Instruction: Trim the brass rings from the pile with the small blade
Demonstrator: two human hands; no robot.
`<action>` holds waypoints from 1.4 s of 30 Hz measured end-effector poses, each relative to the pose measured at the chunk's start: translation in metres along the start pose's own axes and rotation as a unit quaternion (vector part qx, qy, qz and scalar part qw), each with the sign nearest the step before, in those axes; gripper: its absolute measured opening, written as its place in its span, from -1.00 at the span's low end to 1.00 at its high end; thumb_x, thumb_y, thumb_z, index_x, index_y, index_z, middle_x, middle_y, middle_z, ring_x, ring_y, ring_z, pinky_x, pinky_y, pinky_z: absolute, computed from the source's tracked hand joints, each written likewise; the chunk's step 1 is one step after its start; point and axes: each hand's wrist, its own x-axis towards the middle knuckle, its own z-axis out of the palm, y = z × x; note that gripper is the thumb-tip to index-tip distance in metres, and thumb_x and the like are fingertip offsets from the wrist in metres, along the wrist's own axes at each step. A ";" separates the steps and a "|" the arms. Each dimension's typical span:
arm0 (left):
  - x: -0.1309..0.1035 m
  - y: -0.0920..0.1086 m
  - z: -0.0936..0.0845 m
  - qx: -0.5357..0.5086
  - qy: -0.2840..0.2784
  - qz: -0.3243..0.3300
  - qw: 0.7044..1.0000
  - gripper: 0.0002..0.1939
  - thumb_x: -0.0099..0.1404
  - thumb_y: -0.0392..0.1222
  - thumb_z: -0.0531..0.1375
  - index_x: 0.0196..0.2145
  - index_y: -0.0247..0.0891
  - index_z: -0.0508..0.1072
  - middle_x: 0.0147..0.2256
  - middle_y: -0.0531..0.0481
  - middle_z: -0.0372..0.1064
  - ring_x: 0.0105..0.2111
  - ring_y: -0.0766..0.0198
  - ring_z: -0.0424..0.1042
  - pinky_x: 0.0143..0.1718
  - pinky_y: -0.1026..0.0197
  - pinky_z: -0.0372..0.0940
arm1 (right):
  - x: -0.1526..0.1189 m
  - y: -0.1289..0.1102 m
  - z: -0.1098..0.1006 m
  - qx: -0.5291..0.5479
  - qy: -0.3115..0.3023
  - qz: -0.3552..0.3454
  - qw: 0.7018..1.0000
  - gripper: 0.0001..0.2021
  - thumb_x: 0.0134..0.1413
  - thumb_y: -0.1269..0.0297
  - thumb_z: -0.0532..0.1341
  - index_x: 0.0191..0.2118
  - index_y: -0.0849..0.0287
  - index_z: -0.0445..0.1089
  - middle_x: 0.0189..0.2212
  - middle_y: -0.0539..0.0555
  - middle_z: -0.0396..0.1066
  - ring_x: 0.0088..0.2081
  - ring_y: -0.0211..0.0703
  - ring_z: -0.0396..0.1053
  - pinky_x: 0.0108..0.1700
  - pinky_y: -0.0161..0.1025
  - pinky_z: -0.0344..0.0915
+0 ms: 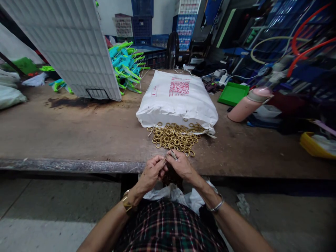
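Observation:
Just in front of the table's near edge, my left hand (154,170) and my right hand (181,165) meet, fingertips almost touching. A small flat metal blade-like tool (173,155) pokes out of my right hand, whose fingers are closed around it. The left fingers are pinched together; what lies between them is too small and hidden to name. Right beyond the hands is a heap of brass-coloured rings (174,137), spilling against a white woven sack (181,99) with a red printed square code. White crumpled plastic (170,192) lies on my lap.
A leaning white ribbed panel (76,49) stands on the wooden table (65,136) at left, with green and blue plastic pieces (128,66) behind it. On the right are a pink bottle (248,105), a green tray (233,93) and a yellow container (312,145). Crates (185,26) are stacked behind.

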 end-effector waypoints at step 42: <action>-0.014 0.013 0.016 0.024 -0.030 -0.014 0.999 -0.63 0.09 0.13 0.12 -0.46 -0.27 0.25 -0.69 0.20 0.04 -0.72 0.51 -0.08 -0.69 0.37 -0.19 | -0.029 0.034 -0.037 -0.267 0.083 -0.010 0.960 -0.86 0.02 0.33 -0.02 -0.38 0.14 0.27 -0.56 0.00 0.28 -0.51 -0.25 0.20 -0.44 -0.35 0.05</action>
